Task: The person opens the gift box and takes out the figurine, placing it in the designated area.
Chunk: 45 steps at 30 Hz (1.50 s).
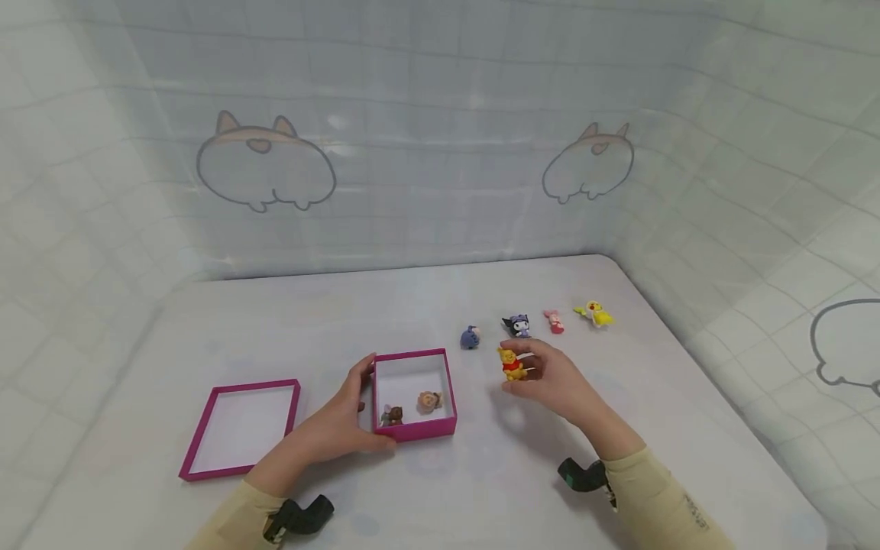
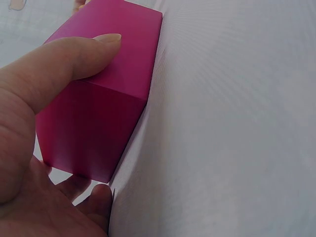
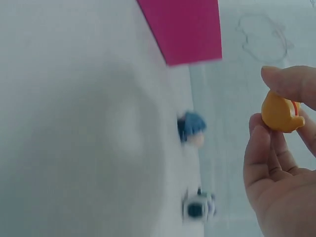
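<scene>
A magenta box with a white inside stands before the person, two small figures in it: a brown one at the near left and a tan one at the right. The left hand grips the box's left side, thumb on the near wall, as the left wrist view also shows on the box. To the right of the box, the right hand pinches a yellow bear figure in a red shirt above the table. The right wrist view shows the bear between thumb and fingers.
A magenta-rimmed lid lies left of the box. Behind and right of the box are a blue figure, a black-and-purple one, a pink one and a yellow one. A patterned curtain surrounds the table.
</scene>
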Motion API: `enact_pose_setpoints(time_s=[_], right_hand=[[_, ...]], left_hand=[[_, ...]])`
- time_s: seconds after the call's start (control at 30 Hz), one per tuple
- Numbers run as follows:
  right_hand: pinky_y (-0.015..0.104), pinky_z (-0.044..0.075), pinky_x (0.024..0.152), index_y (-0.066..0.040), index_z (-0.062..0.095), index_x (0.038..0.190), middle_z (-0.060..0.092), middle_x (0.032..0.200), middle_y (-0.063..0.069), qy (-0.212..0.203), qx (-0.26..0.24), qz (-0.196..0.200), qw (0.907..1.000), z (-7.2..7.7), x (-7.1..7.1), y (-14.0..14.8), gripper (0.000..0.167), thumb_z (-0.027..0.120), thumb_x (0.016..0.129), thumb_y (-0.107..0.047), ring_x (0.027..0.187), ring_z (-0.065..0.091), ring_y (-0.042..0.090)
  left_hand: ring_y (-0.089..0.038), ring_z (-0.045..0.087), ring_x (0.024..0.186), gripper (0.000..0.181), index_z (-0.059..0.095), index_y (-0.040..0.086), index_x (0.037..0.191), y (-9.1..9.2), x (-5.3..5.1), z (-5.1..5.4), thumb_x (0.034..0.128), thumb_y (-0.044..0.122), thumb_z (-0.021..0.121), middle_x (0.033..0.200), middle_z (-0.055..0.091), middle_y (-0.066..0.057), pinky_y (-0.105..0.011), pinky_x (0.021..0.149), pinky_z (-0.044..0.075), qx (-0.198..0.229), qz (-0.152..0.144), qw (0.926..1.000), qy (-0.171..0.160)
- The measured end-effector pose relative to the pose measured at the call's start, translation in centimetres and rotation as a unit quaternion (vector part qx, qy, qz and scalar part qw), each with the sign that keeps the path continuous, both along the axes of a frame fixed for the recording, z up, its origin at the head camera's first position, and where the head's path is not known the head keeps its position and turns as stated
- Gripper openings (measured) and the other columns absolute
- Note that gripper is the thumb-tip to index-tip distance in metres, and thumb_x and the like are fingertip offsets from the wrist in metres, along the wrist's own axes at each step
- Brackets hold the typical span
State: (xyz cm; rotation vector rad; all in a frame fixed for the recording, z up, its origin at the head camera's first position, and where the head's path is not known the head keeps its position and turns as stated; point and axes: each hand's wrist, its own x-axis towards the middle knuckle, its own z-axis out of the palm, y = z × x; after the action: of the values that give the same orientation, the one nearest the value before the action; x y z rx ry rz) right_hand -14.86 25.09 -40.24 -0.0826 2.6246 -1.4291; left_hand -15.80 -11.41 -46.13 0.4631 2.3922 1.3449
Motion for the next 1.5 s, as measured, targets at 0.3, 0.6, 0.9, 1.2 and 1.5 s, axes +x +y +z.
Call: enact_pose_setpoints(time_s=[0.3,0.6,0.9,1.2,1.5], right_hand=[[0.041,0.055,0.091,-0.022,0.054,0.140,0.053,0.137,0.006,0.014,0.040,-0.047,0.9980,-0.2,0.7,5.6,0.059,0.078,0.087,-0.016,0.117,0.057,0.030],[0.046,0.053,0.093,-0.014,0.048,0.146,0.049,0.140,0.014,0.018,0.067,-0.086,0.9939,-0.8,0.6,10.7,0.060,0.072,0.091,-0.016,0.117,0.055,0.034],[0.057,0.045,0.099,-0.015,0.043,0.150,0.043,0.147,0.018,-0.018,0.092,-0.117,0.9887,-1.7,0.3,14.6,0.065,0.071,0.093,-0.025,0.127,0.047,0.040],[0.047,0.049,0.092,-0.012,0.043,0.150,0.046,0.143,0.020,-0.029,0.123,-0.132,0.9832,-1.9,-0.4,17.0,0.068,0.072,0.091,-0.030,0.122,0.048,0.038],[0.037,0.051,0.084,-0.008,0.042,0.149,0.042,0.144,0.025,-0.054,0.118,-0.122,0.9840,-2.2,-0.6,18.2,0.065,0.070,0.092,-0.022,0.121,0.046,0.039]], left_hand=[[-0.026,0.029,0.141,0.136,-0.002,0.029,0.156,0.1,-0.3,-0.1,0.0612,0.042,0.094,0.159,0.017,-0.005,-0.047,0.104,0.044,-0.003,-0.009,1.0000,0.000],[-0.029,0.024,0.143,0.135,-0.004,0.029,0.156,-0.4,-0.2,-0.4,0.0626,0.043,0.093,0.160,0.016,-0.008,-0.048,0.106,0.041,0.002,-0.010,1.0000,0.000],[-0.029,0.025,0.143,0.135,-0.003,0.029,0.156,-0.2,-0.3,-0.4,0.0618,0.041,0.094,0.160,0.016,-0.007,-0.049,0.105,0.042,0.006,-0.009,0.9999,0.003],[-0.027,0.025,0.143,0.135,-0.003,0.030,0.156,-0.3,-0.4,-0.1,0.0623,0.041,0.094,0.159,0.017,-0.007,-0.048,0.105,0.042,0.005,-0.013,0.9999,0.006],[-0.028,0.026,0.143,0.135,-0.004,0.028,0.156,-0.3,-0.2,0.0,0.0630,0.040,0.094,0.160,0.016,-0.008,-0.048,0.105,0.042,0.001,-0.015,0.9999,-0.001]])
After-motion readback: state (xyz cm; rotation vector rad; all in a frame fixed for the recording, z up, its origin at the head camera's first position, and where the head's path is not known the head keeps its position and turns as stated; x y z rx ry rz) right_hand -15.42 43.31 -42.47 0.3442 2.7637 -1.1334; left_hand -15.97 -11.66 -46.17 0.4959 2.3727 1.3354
